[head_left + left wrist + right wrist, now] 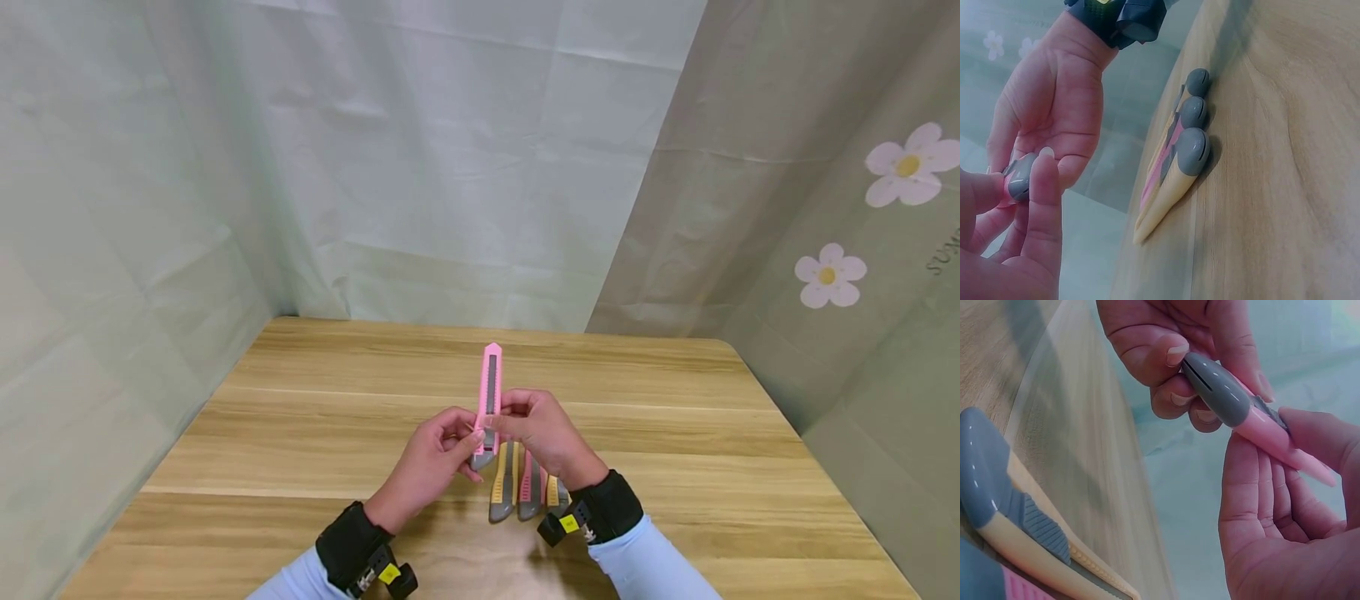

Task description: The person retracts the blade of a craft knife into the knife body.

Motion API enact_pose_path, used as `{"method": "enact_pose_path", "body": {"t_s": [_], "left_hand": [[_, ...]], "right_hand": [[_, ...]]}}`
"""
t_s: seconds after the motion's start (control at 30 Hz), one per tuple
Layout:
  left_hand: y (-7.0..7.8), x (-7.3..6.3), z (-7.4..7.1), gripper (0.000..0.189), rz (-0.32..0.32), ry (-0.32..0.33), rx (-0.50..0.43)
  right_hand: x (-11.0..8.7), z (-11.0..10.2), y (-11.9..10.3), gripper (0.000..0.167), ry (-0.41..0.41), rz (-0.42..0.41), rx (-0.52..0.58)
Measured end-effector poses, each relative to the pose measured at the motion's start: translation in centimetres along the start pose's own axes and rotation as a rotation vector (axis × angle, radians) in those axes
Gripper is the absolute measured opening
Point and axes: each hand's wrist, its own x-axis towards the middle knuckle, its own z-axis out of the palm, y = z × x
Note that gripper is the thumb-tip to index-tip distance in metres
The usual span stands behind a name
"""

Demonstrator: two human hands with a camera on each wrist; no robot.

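Both hands hold a pink utility knife (491,383) upright above the table, its pointed end up and its grey end cap down. My left hand (426,463) pinches it low, near the cap. Higher on the body, my right hand (553,435) grips it from the other side, its thumb at the grey slider (1267,412) in the right wrist view. No blade shows outside the body. Beneath the hands lie a yellow utility knife (504,485), another pink utility knife (530,492) and a second yellow utility knife (556,495), the last partly hidden by my right wrist.
The wooden table (315,417) reaches to a pale cloth backdrop (450,167) behind it. Cloth with printed flowers (828,277) hangs at the right side. Each wrist wears a black band (351,546) with a small camera.
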Motion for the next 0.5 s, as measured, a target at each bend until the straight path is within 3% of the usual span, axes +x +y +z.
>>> {"method": "enact_pose_path", "body": {"t_s": [0.23, 0.5], "left_hand": [[0.07, -0.03, 0.03, 0.02, -0.003, -0.001, 0.001], [0.33, -0.08, -0.13, 0.02, -0.006, 0.002, 0.002]], "right_hand": [[0.05, -0.06, 0.08, 0.025, 0.005, 0.018, 0.001], [0.15, -0.07, 0.25, 0.032, -0.021, 0.048, 0.101]]}}
